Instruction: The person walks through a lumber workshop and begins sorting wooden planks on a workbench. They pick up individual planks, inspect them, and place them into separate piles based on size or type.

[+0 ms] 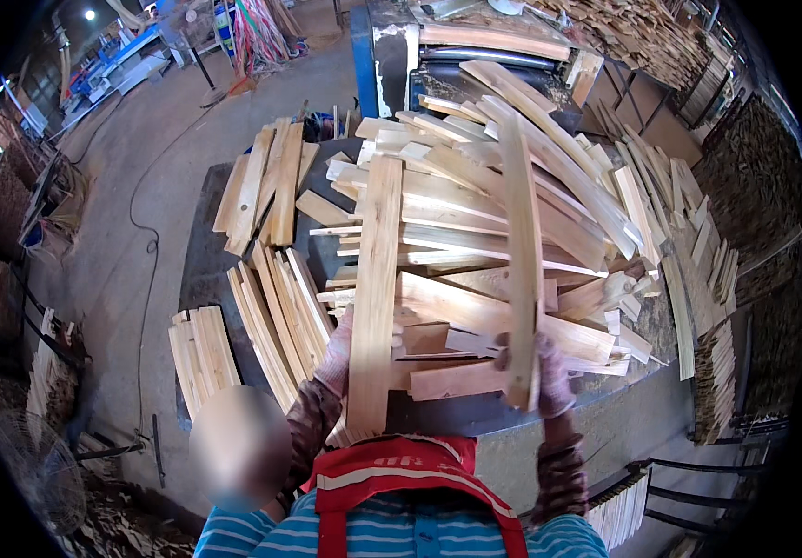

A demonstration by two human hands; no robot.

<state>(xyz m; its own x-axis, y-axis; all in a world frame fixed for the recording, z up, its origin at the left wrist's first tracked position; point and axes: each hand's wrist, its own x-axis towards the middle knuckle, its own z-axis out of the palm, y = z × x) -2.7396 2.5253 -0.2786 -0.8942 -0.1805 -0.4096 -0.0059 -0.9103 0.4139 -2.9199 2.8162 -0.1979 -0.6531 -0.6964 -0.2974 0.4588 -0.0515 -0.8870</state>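
Observation:
My left hand (334, 361), in a pale glove, is closed around the lower part of a flat wooden board (377, 251). That board stands lengthwise in front of me, with its broad face showing. Further right, my gloved right hand (554, 377) grips the lower end of a second, narrower wooden board (520, 223), turned partly on edge. Both boards are held apart from each other, over a loose heap of wooden slats (457, 200) on the dark tabletop (201, 270). The boards hide part of the fingers of both hands.
Sorted slats (204, 349) lie in bundles along the table's left side, with another group (266, 181) farther back. A blue-edged machine with a roller (489, 58) stands beyond the heap. More wood is piled at right. A fan (38, 465) is at lower left; a cable (145, 186) crosses the floor.

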